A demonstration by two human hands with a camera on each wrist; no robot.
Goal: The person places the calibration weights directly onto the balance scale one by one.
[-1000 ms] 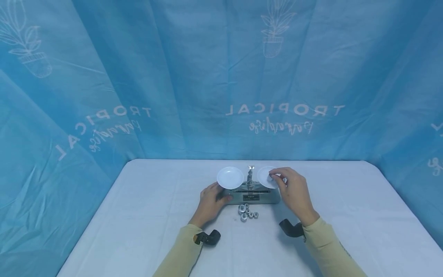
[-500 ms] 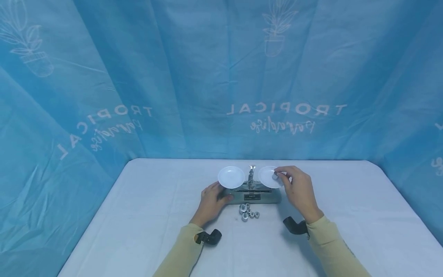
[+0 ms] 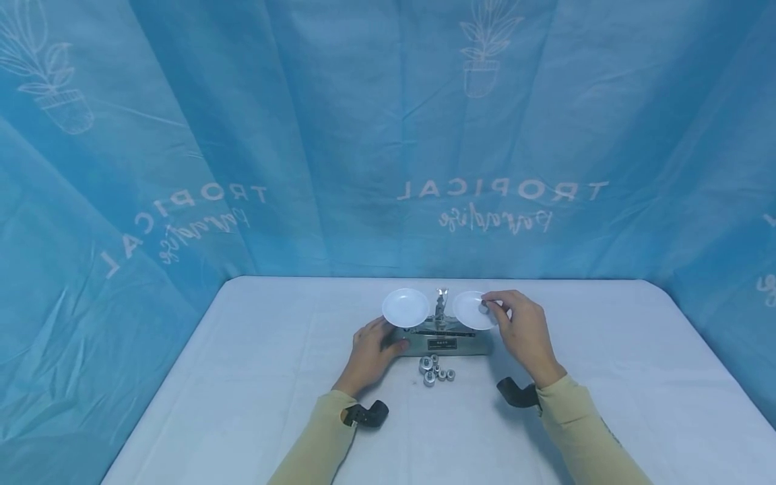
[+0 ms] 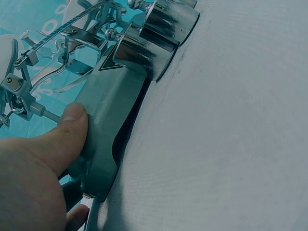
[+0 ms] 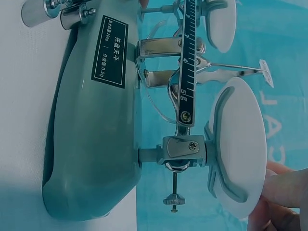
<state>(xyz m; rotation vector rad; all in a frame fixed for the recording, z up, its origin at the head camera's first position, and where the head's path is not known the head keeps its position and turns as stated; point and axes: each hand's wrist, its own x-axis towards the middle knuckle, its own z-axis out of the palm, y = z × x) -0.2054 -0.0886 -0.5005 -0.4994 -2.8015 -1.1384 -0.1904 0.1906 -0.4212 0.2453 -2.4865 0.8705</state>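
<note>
Right hand (image 3: 526,333) pinches a small metal weight (image 3: 483,308) between thumb and fingertips, over the near pan (image 3: 465,318) of a green balance (image 3: 467,346); whether the weight touches the pan, I cannot tell. From the right wrist, the pan's edge hides the fingertips and whatever they hold. Left of this hand, past the balance's upright pointer (image 3: 440,303), sits the second pan (image 3: 405,308), just above the fingers of the left hand (image 3: 366,356). That hand grips the opposite end of the balance's base, thumb laid along its front and fingers behind. Between the two hands runs a graduated bar (image 5: 188,57), with a dark label (image 3: 442,344) on the base below it. Closer to the person than the base, also between the hands, loose weights (image 3: 426,366) stand in a cluster on the white table (image 3: 242,391), well apart from the right hand. Below each hand a black mount (image 3: 515,393) rides at the cuff of a pale sleeve (image 3: 582,424). Beyond both hands hangs a blue curtain (image 3: 364,148).
</note>
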